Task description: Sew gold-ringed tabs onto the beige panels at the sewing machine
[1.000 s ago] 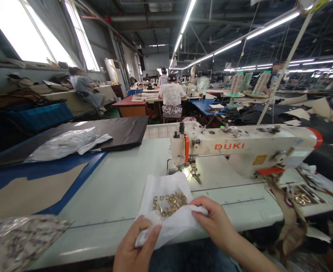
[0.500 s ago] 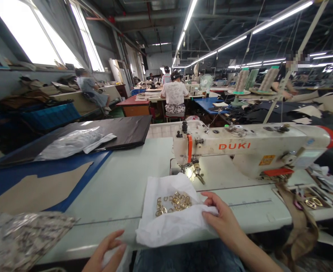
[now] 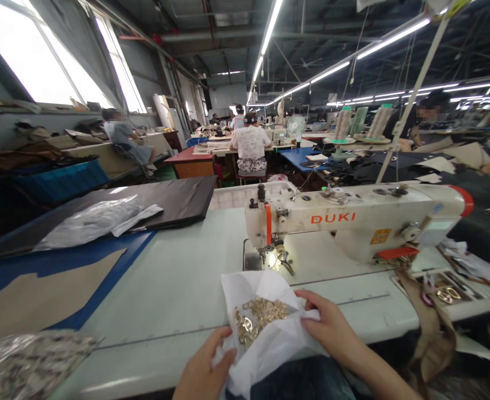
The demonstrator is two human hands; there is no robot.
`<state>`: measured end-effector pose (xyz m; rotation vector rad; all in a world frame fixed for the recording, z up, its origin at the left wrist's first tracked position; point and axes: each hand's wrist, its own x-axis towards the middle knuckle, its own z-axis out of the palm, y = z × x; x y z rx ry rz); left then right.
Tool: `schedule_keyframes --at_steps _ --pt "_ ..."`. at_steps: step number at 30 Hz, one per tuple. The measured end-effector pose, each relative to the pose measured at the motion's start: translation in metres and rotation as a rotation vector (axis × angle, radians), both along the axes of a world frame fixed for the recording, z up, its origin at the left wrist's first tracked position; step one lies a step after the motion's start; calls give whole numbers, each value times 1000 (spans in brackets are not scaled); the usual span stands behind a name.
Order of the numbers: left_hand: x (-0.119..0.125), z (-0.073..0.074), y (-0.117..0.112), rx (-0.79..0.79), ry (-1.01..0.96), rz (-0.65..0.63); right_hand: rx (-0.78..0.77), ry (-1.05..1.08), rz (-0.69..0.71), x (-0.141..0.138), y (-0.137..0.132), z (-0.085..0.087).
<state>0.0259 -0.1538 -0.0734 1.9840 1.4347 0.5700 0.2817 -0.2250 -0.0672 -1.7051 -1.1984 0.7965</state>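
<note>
A white paper sheet (image 3: 265,350) lies at the near edge of the pale green sewing table (image 3: 178,289), with a heap of several gold metal rings (image 3: 259,316) in its middle. My left hand (image 3: 205,369) pinches the sheet's lower left edge from below the table edge. My right hand (image 3: 332,330) grips the right side of the sheet, fingers curled over the paper. The sheet is lifted into a trough around the rings. Just behind it stands the white DUKI sewing machine (image 3: 353,219), its needle (image 3: 280,255) above the sheet's far corner.
A black sheet (image 3: 178,200) and a clear plastic bag (image 3: 90,219) lie at the far left on blue board (image 3: 82,255). Patterned fabric (image 3: 24,364) is at the near left. A tray with gold hardware (image 3: 445,291) and a brown strap (image 3: 430,333) sit right. Other people work at tables behind.
My left hand has come back up from below the table edge and taken the sheet's left edge. The sheet and rings have shifted slightly right and are gathered up more.
</note>
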Motion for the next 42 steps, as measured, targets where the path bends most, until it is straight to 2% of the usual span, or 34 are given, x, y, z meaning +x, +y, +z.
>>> schedule_keyframes --at_steps 3,6,9,12,15,18,23,28,31,37,42 --pt "27 -7 -12 -15 -20 -145 35 -71 -52 24 -11 1" --pt "66 -5 -20 22 29 -312 67 -149 -96 52 -24 -1" --pt "110 7 -19 139 137 -487 104 -229 -192 74 -38 -9" --pt "151 21 -10 331 255 -660 148 -291 -297 84 -47 -19" --pt "183 33 3 485 322 -725 175 -336 -352 85 -49 -24" --pt "202 36 17 464 301 -653 182 -382 -377 85 -41 -24" --pt "213 27 38 285 189 -460 222 -411 -413 101 -12 -22" --pt "229 22 51 253 181 -381 296 -402 -476 122 28 -22" --pt "242 23 61 225 162 -342 328 -421 -497 128 41 -21" --pt "253 29 82 126 130 -279 330 -555 -471 133 27 -20" --pt "249 34 84 102 94 -191 334 -691 -452 137 14 -18"
